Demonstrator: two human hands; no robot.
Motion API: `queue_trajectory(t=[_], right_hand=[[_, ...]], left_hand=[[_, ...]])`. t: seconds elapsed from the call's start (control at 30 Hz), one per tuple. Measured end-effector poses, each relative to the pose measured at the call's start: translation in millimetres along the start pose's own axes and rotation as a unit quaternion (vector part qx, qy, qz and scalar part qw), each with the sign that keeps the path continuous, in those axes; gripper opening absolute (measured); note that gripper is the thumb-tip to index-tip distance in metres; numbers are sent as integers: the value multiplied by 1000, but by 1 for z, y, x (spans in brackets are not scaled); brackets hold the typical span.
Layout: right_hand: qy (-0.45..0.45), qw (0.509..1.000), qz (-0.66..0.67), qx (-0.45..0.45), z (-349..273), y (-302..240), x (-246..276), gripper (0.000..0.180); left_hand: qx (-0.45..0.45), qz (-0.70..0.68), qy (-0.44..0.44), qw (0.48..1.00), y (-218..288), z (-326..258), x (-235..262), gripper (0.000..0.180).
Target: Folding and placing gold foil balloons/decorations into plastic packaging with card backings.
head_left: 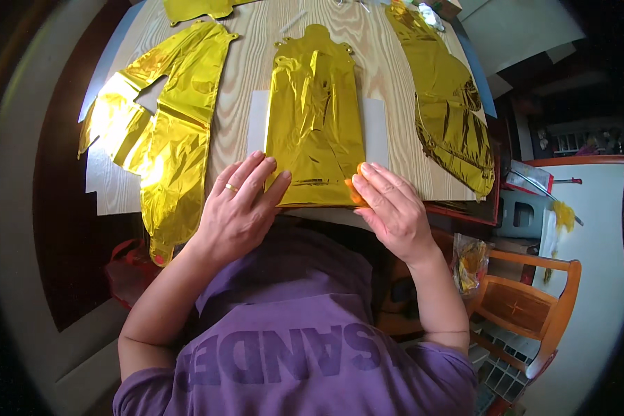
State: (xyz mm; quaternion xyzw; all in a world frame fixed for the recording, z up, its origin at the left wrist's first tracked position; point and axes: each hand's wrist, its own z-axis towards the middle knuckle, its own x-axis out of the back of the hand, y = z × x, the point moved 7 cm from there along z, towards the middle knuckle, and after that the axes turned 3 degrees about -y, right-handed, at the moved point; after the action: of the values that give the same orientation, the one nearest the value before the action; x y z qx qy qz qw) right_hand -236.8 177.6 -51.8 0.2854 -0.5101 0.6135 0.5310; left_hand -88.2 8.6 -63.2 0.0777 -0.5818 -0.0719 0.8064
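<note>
A gold foil balloon (317, 118), flat and folded into a long panel, lies in front of me with its rounded tab pointing away. White card (376, 132) shows beneath it on both sides. My left hand (239, 201), a ring on one finger, rests on the near left part of the foil with fingers apart. At the near right corner, my right hand (395, 208) has its fingers together on top and the thumb low by the edge, closed on the foil. Orange coverings show at the right fingertips and on one left fingertip.
More flat gold foil pieces lie left (180, 118), right (451, 104) and at the far edge (197, 8) of the wood-grain table (246, 69). The left piece hangs over the near edge. A wooden chair (527, 312) and a clear bag (470, 263) are at right.
</note>
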Motion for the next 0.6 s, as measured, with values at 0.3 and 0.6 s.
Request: queue_trajectory(t=[0.3,0.6], right_hand=[[74,987,-141,32,-3,-16,-6,31],[87,984,-126,89,-18,-37,14,19]], left_hand=[[-8,14,33,999,2,-2,2,54],[-84,-15,110,990,10,-11,20,38]])
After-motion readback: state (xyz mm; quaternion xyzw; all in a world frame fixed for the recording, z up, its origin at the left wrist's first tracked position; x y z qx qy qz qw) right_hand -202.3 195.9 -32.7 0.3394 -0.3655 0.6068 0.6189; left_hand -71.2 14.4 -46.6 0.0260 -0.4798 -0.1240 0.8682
